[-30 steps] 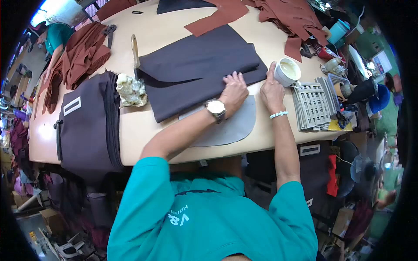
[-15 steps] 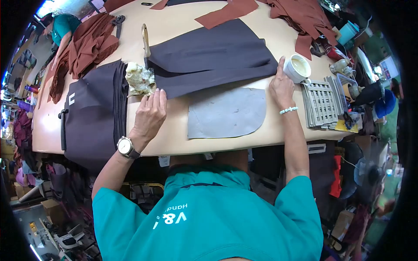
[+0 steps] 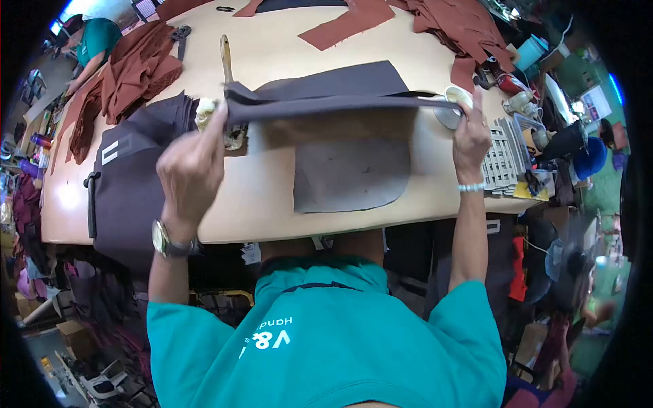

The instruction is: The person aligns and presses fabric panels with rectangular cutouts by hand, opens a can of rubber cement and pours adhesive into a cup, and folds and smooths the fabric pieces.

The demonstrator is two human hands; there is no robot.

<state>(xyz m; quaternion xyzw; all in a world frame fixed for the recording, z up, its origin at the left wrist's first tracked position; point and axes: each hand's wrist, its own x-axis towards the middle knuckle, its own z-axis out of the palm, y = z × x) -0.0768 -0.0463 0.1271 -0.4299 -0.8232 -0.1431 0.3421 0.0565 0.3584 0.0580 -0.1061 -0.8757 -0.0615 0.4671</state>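
Note:
My left hand [image 3: 194, 163], slightly blurred, pinches the left end of a dark fabric piece [image 3: 340, 103]. At the fabric's right end, my right hand [image 3: 471, 132] grips the corner beside a white cup [image 3: 449, 117], its index finger pointing up. The near edge of the fabric is lifted off the table, while its far part [image 3: 354, 78] lies behind. Below it lies a grey rounded piece [image 3: 350, 177]. A brush [image 3: 226, 58] stands behind my left hand, near a crumpled pale lump [image 3: 205, 112] that is partly hidden.
Stacked dark pieces [image 3: 132, 177] hang over the table's left front edge. Grey lattice frames [image 3: 500, 160] lie at the right. Reddish-brown fabric is heaped at the back left [image 3: 139, 68] and back right [image 3: 462, 30]. Another person [image 3: 98, 41] is at the far left.
The near edge of the dark fabric has risen from the table, with both hands now holding its ends. My left hand moved up and left; my right hand moved from beside the cup onto the fabric corner.

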